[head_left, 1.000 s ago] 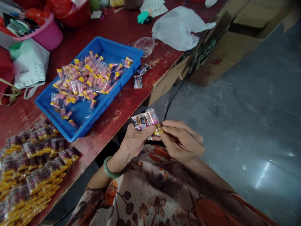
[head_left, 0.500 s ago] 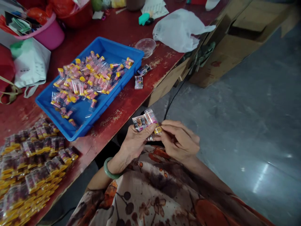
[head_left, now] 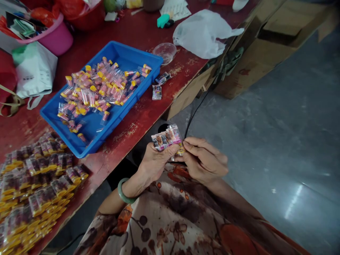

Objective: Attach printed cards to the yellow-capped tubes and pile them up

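Both left hand point(head_left: 154, 163) and right hand point(head_left: 205, 161) pinch a wrapped tube point(head_left: 166, 138) in mid-air; slackened fingers would likely let it fall.

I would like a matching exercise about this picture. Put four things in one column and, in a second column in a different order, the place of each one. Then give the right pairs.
Things
1. blue tray
2. white bag
3. green bangle
4. printed packet

Places
A. around the wrist of the left hand
B. held between the left hand and the right hand
C. on the red table, with many yellow-capped tubes inside
D. at the far end of the table, beside a clear cup

Pairs: 1-C, 2-D, 3-A, 4-B
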Action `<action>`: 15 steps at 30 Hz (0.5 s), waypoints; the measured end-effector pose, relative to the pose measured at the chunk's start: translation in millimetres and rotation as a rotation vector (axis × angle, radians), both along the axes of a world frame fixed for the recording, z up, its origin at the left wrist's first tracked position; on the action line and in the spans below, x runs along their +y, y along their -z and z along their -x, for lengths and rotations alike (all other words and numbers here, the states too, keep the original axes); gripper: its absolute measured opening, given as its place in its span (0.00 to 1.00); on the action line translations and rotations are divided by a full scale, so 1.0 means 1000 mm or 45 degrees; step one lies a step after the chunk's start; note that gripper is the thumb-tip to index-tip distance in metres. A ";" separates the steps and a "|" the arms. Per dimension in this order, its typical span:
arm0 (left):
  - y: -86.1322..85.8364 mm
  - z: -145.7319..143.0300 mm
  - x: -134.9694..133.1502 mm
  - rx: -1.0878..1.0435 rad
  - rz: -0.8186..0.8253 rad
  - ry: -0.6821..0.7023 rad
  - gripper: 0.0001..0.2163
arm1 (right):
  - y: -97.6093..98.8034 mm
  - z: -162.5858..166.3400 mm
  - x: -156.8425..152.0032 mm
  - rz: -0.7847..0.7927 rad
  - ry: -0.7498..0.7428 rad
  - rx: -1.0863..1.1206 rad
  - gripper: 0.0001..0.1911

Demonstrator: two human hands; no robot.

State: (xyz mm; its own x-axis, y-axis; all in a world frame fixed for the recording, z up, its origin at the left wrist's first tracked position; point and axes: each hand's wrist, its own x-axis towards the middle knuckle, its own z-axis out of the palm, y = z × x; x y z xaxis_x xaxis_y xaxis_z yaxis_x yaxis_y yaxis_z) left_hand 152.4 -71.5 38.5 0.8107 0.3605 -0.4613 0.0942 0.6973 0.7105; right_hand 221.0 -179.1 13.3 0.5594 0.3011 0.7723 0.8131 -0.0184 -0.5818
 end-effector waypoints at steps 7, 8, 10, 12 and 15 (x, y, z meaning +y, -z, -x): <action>0.002 0.001 -0.003 -0.008 0.022 -0.005 0.13 | 0.005 -0.004 -0.001 -0.011 -0.006 -0.092 0.12; 0.002 0.000 -0.003 -0.009 0.023 -0.004 0.13 | 0.006 -0.004 -0.001 0.000 0.002 -0.095 0.12; 0.003 -0.001 -0.002 -0.017 0.033 0.010 0.14 | 0.007 -0.006 -0.001 0.018 0.012 -0.100 0.12; 0.003 -0.004 0.000 -0.015 0.047 0.030 0.14 | 0.009 -0.007 -0.001 0.043 0.007 -0.094 0.11; 0.000 -0.005 0.001 0.019 0.064 0.008 0.15 | 0.010 -0.009 -0.006 0.119 0.001 -0.069 0.13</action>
